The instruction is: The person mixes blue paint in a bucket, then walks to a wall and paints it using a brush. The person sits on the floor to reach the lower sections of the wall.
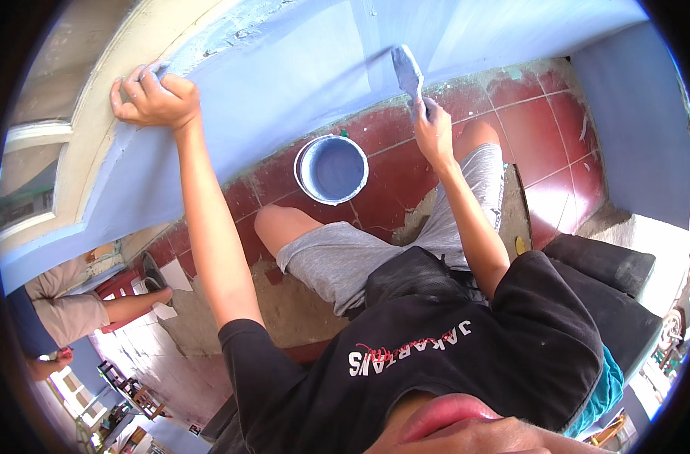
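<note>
My right hand (434, 126) grips the handle of a paint-coated paintbrush (407, 71). The brush head points up at the light-blue wall (299, 62), close to its lower part; whether the tip touches it is hard to tell. Raised at the left, my left hand (158, 99) rests with curled fingers against the cream window frame (98, 113), where it meets the blue wall. Bluish paint marks its fingers, and I see nothing held in it. A white bucket (332, 170) of blue paint stands on the red tile floor (390, 176) between my knees and the wall.
Another person's leg (132, 306) in beige shorts is at the left, near white scraps (176, 276) on the floor. Black cushioned seating (600, 289) is behind me at the right, with teal cloth (600, 391). A blue side wall (634, 125) bounds the right. The plaster is rough near the frame.
</note>
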Action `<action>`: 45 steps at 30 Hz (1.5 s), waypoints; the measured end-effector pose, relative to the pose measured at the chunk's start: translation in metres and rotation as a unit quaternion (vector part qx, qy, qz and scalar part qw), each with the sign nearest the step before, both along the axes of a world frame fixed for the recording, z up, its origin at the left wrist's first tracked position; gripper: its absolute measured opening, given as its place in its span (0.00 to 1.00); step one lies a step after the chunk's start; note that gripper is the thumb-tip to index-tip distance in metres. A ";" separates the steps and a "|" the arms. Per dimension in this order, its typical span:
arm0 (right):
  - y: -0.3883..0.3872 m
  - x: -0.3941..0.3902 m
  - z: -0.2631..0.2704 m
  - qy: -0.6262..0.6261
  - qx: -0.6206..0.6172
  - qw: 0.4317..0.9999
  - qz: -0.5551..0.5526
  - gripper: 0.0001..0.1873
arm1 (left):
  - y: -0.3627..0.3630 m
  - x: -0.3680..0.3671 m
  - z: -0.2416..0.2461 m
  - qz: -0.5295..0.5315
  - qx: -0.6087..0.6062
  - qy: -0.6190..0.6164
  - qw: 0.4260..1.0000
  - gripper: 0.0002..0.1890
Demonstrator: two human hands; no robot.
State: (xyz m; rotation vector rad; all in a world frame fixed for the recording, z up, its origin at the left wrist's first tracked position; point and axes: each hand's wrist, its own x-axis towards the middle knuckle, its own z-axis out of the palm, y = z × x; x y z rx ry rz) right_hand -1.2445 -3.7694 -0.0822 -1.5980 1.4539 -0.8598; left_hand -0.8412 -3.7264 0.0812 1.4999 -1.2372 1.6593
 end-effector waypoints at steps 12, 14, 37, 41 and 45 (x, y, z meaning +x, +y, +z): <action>0.025 0.041 0.099 0.015 -0.176 0.980 0.089 0.13 | -0.004 -0.011 0.001 -0.009 -0.012 0.017 1.000 0.10; 0.032 0.040 0.102 0.013 -0.184 0.977 0.107 0.13 | -0.002 -0.010 0.002 -0.009 -0.012 0.016 1.000 0.10; -0.012 0.024 -0.202 0.279 0.033 0.953 0.110 0.15 | -0.005 -0.005 -0.002 -0.008 -0.017 -0.007 1.000 0.12; -0.022 0.031 -0.195 0.249 0.034 0.961 0.113 0.15 | -0.004 -0.005 -0.003 -0.011 -0.016 -0.011 1.000 0.12; -0.032 0.045 -0.136 0.212 -0.013 0.966 0.146 0.14 | -0.002 -0.001 -0.005 -0.008 -0.010 -0.010 1.000 0.12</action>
